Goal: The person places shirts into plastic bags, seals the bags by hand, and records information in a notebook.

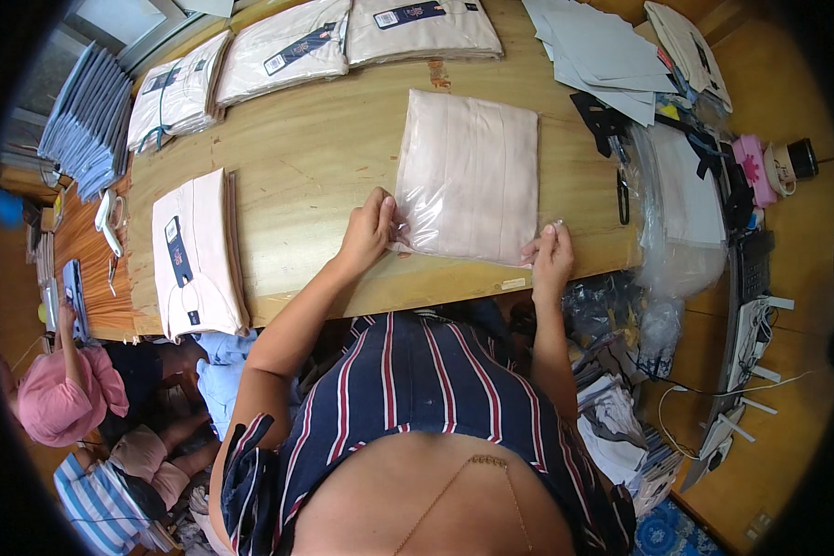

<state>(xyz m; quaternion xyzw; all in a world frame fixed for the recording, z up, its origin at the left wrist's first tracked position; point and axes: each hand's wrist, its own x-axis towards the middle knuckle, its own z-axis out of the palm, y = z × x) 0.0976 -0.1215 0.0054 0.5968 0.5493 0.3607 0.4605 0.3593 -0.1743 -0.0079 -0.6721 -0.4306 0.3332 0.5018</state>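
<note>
In front of me on the wooden table lies a folded pale pink garment in a clear plastic bag [468, 176]. My left hand [371, 227] is closed on its near left corner, fingers pinching the plastic. At the near right corner, my right hand [550, 252] pinches the bag's edge between thumb and fingers. The bag lies flat, and the plastic shines along its left side. To the left, a stack of folded pale pink shirts [213, 232] with a dark blue tag sits near the table's front edge, apart from my hands.
Bagged shirts [283, 60] line the table's far edge. Grey-white card sheets [602, 56] and clear plastic bags [681, 185] lie at the right. Blue folded garments [88, 120] stand stacked at far left. A person in pink [65, 394] works at lower left.
</note>
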